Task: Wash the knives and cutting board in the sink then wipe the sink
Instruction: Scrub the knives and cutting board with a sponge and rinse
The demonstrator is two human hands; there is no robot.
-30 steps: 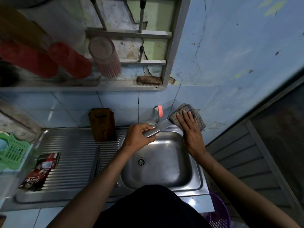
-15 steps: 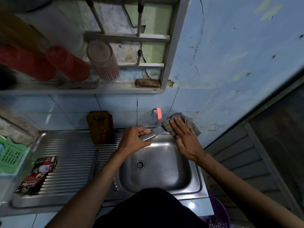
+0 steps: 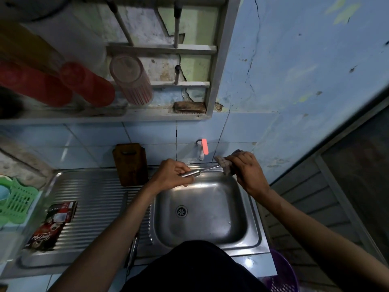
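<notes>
Our left hand (image 3: 171, 175) has its fingers curled round the metal handle of the knife (image 3: 196, 172), keeping the blade out over the sink (image 3: 255, 234) so drips land in the basin. Right hand (image 3: 245, 171) clenches the cloth (image 3: 224, 165) pinched around the blade, probably wiping it. Cutting board (image 3: 130, 163) leans on the tiles behind the drainer, apparently to drain.

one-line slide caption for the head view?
Over the sink, left hand grips a steel knife while right hand pinches a cloth around its blade.
</notes>
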